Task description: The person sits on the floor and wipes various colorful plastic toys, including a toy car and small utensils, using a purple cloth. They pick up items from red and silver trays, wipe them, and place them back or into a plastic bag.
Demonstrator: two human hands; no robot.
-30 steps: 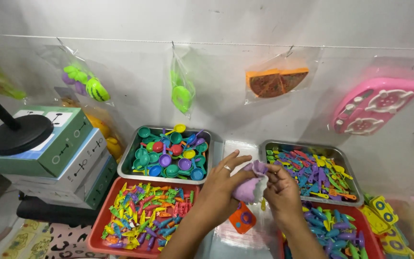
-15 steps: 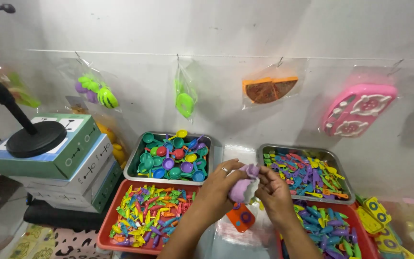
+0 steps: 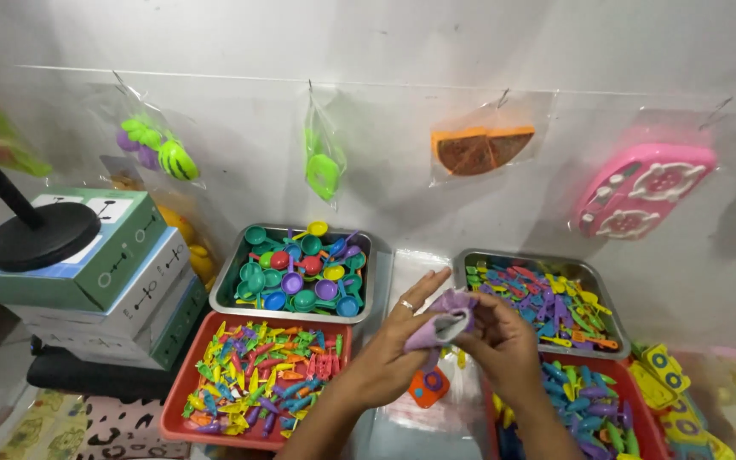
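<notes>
a: a soft purple piece [image 3: 440, 324] is held up between both hands, just above the gap between the trays. the left hand [image 3: 389, 362] is seen with its fingers [image 3: 423, 290] partly stretched out, the thumb pinched on the piece's lower edge.

b: and the right hand [image 3: 504, 345] is curled closed round the other end of it. an orange toy [image 3: 428, 385] is spotted lying flat right below the hands.

a: on to the containers. the metal tray [image 3: 223, 294] at rear left is filled with small round pans and cups in green, blue, purple and red.

b: in front of it, the red tray [image 3: 176, 409] is heaped with tiny cutlery in yellow, green and red.

a: the second metal tray [image 3: 594, 277], rear right, is packed with mixed coloured utensils. another red tray [image 3: 645, 405] is seen near it, mostly blue and purple pieces inside.

b: stacked boxes [image 3: 117, 281] are noted at far left.
</notes>
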